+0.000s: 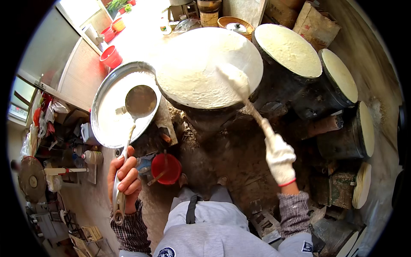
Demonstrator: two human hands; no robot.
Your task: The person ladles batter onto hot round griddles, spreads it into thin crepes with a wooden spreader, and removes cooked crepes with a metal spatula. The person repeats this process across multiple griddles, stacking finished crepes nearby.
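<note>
My bare left hand (126,176) grips the handle of a metal ladle (141,101). The ladle's bowl is over a wide metal basin (98,133) of whitish batter (109,102). In a white knit glove with a red cuff, my right hand (280,157) holds the stick of a wooden-handled spreader (257,114). Its pale, batter-coated head (236,80) is at the right part of a large round griddle (205,112). A cream-coloured layer of batter (189,86) covers much of that surface; a smoother greyish patch shows at the right.
More round drums topped with pale sheets (289,49) curve along the right side. A red bucket (166,168) with sticks across it stands near my feet. Behind the griddle are a wicker basket (224,21) and cardboard boxes (279,13). A fan (32,180) stands far left.
</note>
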